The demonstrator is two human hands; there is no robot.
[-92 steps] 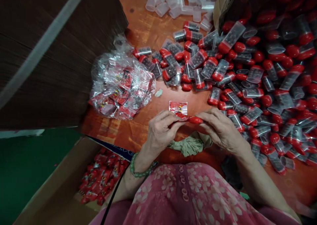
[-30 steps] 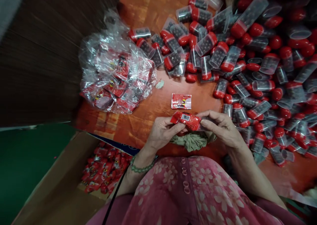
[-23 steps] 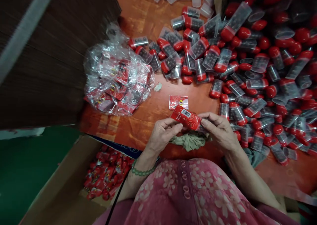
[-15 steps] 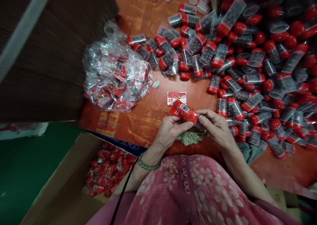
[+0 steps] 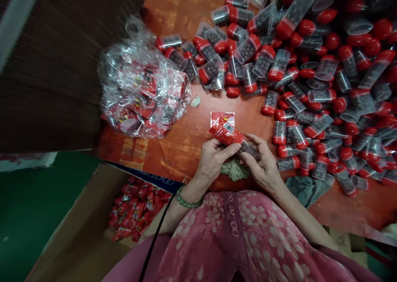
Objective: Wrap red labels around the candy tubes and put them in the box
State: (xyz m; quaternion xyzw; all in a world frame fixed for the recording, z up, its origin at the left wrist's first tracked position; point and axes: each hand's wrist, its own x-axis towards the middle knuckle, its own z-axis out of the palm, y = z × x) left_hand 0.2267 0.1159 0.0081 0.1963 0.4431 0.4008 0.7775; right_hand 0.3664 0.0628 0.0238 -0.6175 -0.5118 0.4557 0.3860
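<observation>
In the head view my left hand point(image 5: 211, 158) pinches a red printed wrapper point(image 5: 226, 133) with a white barcode. My right hand point(image 5: 262, 162) grips the clear container point(image 5: 249, 149) with dark contents, which sticks out of the wrapper's right end. How far the container reaches inside the wrapper is hidden. Just beyond my hands a flat red wrapper point(image 5: 222, 118) lies on the table, partly covered by the one I hold. A crumpled green cloth point(image 5: 235, 170) lies below my hands.
At left sits a clear plastic bag point(image 5: 144, 92) of red wrappers. Several red-capped containers point(image 5: 281, 65) are heaped across the right of the table point(image 5: 173, 154). Below its front edge a cardboard box point(image 5: 80, 216) holds red-wrapped pieces point(image 5: 136, 207). A dark cloth point(image 5: 307, 189) lies by my right forearm.
My right hand has shifted down a little, and the dark container now shows plainly at the wrapper's right end. My left hand still pinches the wrapper. The view has moved slightly.
</observation>
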